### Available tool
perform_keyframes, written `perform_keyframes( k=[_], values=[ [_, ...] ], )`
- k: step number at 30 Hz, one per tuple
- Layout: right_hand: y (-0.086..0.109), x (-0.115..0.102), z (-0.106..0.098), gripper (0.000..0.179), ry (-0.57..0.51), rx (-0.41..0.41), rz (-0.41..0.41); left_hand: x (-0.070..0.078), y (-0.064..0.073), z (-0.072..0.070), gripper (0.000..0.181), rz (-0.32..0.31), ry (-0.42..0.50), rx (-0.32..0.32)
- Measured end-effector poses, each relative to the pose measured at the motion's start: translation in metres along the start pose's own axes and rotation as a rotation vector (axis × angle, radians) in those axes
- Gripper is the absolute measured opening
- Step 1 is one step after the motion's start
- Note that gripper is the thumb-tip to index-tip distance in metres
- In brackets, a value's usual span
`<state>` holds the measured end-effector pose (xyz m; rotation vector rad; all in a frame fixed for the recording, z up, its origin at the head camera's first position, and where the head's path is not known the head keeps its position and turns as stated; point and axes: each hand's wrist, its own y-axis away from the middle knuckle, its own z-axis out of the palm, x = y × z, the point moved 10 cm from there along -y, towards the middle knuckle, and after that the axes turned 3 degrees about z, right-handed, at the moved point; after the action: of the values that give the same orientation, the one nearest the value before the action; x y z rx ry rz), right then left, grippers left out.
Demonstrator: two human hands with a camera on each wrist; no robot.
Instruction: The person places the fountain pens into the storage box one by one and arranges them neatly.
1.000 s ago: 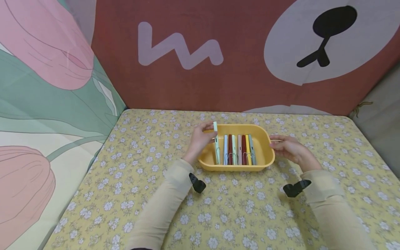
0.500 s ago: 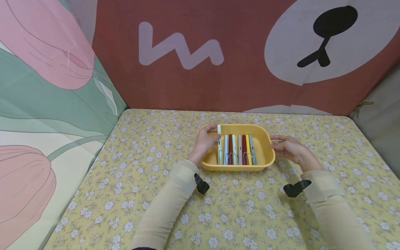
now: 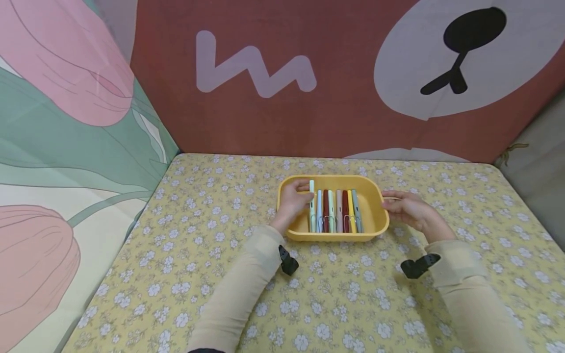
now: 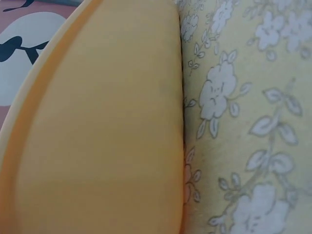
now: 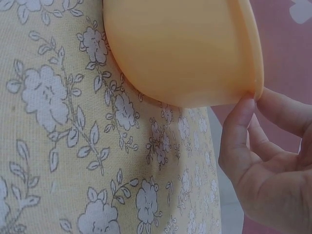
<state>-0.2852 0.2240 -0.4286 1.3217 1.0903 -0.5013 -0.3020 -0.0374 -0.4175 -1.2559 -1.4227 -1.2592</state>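
My left hand (image 3: 292,201) reaches into a yellow plastic tray (image 3: 335,237) and pinches the upper part of a pale mint pen (image 3: 312,220), whose clip end points toward me. That pen stands beside a light blue pen (image 3: 319,211), at the left end of a row. At the tray's right end, my right hand (image 3: 410,211) holds the rim; in the right wrist view its thumb (image 5: 239,126) and index finger pinch the tray's edge. Only the tray's outer wall (image 4: 102,117) and the cloth show in the left wrist view, with the left fingers out of sight.
Further right in the row lie dark red, pale green, dusty pink, yellow (image 3: 350,211) and grey-green (image 3: 356,211) pens, side by side. A yellow flowered cloth (image 3: 265,314) covers the table. Printed fabric walls (image 3: 247,122) rise behind and at the left.
My left hand has moved right and lowered the mint pen in the tray, up against the light blue one. My right hand stays on the rim.
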Motion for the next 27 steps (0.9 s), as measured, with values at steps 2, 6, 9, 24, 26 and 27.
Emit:
perform_keyframes(
  k=[2,6,9,24,26,27],
  values=[
    [0.001,0.000,0.000,0.067,0.004,0.003,0.002,-0.002,0.000,0.002,0.044,-0.007,-0.001,-0.006],
    [0.001,0.000,-0.001,0.067,0.008,0.001,0.001,-0.003,0.000,0.005,0.046,-0.016,0.000,-0.020],
    [0.000,0.000,0.000,0.066,0.010,-0.001,-0.003,-0.005,0.000,0.007,0.049,-0.037,0.007,-0.027],
    [0.000,-0.001,-0.001,0.068,0.019,-0.005,-0.003,-0.021,0.002,0.015,0.051,-0.154,-0.124,-0.070],
    [0.000,-0.001,0.000,0.068,0.021,-0.005,0.001,-0.023,0.002,0.015,0.049,-0.170,-0.141,-0.072],
    [0.000,-0.001,0.000,0.068,0.022,-0.004,0.004,-0.024,0.003,0.015,0.049,-0.175,-0.150,-0.073]
  ],
)
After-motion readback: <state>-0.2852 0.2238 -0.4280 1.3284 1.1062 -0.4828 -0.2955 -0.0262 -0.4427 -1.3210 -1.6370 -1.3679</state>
